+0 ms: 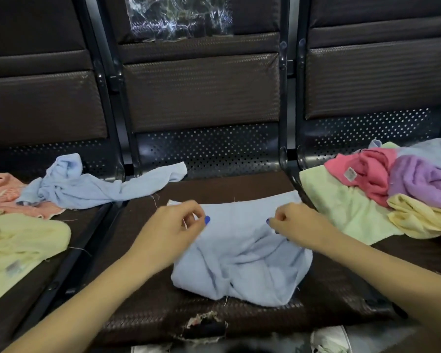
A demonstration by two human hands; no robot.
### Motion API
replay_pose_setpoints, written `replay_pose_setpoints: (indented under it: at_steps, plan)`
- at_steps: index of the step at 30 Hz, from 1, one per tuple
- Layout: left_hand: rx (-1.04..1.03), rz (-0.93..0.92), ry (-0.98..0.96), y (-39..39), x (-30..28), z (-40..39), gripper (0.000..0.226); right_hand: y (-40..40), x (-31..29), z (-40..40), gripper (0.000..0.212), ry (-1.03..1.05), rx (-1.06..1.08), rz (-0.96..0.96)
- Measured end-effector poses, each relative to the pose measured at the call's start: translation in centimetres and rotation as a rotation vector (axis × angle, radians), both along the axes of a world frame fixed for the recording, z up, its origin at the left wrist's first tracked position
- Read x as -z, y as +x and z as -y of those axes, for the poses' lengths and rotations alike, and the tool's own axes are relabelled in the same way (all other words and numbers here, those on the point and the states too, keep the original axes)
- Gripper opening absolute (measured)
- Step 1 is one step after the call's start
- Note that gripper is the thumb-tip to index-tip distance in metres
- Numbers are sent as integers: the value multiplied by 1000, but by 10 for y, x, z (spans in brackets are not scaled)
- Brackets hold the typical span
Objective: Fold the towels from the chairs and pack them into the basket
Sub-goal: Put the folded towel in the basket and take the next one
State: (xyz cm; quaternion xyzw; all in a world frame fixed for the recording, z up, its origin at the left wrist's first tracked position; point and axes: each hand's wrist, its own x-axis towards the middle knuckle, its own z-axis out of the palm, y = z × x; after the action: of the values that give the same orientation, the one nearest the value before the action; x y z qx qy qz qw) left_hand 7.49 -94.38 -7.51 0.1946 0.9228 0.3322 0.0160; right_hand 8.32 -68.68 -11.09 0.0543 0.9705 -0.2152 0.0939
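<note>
Both hands' grips pinch the blue towel; loose towel piles flank it.

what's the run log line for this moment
step: folding | item: light blue cloth towel on middle seat | left hand: pinching it | right hand: pinching it

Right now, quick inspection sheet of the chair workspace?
Surface: middle chair seat, dark woven padding, front edge torn.
Job's things: light blue towel rumpled on the middle seat; basket nothing seen.
Clutter: second blue towel, peach towel and pale yellow towel at left; towel pile at right.
Hands: left hand and right hand each pinch the towel's far part.
Cables: nothing seen.
Surroundings: clear plastic wrap on the backrest.
</note>
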Motion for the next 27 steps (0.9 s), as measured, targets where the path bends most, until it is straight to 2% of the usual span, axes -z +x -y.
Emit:
replay_pose_setpoints:
  at_steps: [2,4,6,8,11,15,20,22,25,27]
  plan:
    - [182,31,-231,42,-10,-13,14,22,-4,6,44,-130,-56,138]
    - [236,-11,-467,68,-4,-21,23,36,-1,11,49,-198,-84,224]
    - [248,-66,-621,78,11,-22,33,44,5,17,52,-211,-104,268]
    - [207,-68,-707,75,22,-17,39,49,14,25,50,-210,-126,280]
    - [163,-6,-705,69,29,-12,31,49,21,35,41,-240,-177,206]
    - [123,64,-566,59,32,5,13,44,1,29,37,-459,2,176]
    - [-107,46,-218,34,13,50,20,47,-29,-18,33,-825,183,66]
    - [-252,27,-19,24,8,61,20,49,-34,-35,35,-954,208,39]
    - [-437,75,411,12,9,70,19,48,-34,-67,39,-1103,206,46]
    - [-523,117,626,8,10,65,18,48,-35,-87,9,-1152,141,93]
